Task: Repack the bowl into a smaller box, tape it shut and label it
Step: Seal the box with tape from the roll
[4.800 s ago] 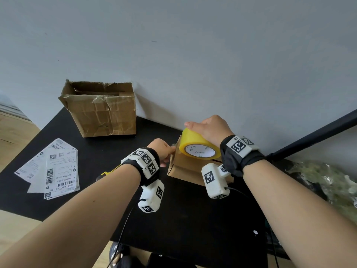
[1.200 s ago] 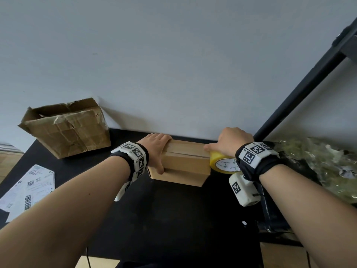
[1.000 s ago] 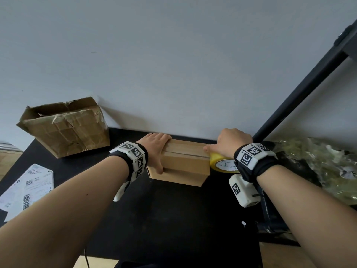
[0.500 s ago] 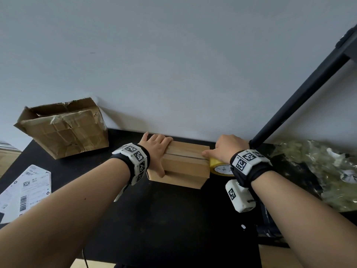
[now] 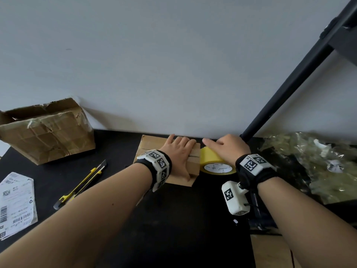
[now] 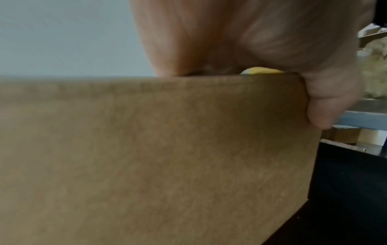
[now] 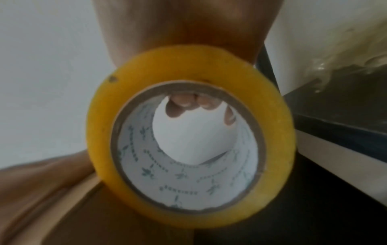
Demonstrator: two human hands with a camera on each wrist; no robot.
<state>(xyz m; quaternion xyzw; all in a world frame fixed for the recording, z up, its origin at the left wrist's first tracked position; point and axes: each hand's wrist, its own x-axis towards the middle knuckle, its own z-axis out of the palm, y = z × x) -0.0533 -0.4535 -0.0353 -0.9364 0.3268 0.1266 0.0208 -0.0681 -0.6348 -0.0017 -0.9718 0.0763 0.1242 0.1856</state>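
Matte black table point(image 5: 173, 219); left hand point(image 5: 178, 151) flat on cardboard box point(image 5: 150, 144); right hand point(image 5: 228, 147) grips glossy tape roll point(image 5: 210, 161).

Bare black tabletop point(image 5: 183, 219) lies open in front of the small box point(image 5: 152, 144). The wall point(image 5: 173, 74) closes off the rear; a torn carton point(image 5: 48, 132) and utility knife point(image 5: 81, 184) occupy the left, crumpled plastic wrap point(image 5: 309, 161) and a slanted black pole point(image 5: 289, 84) the right.
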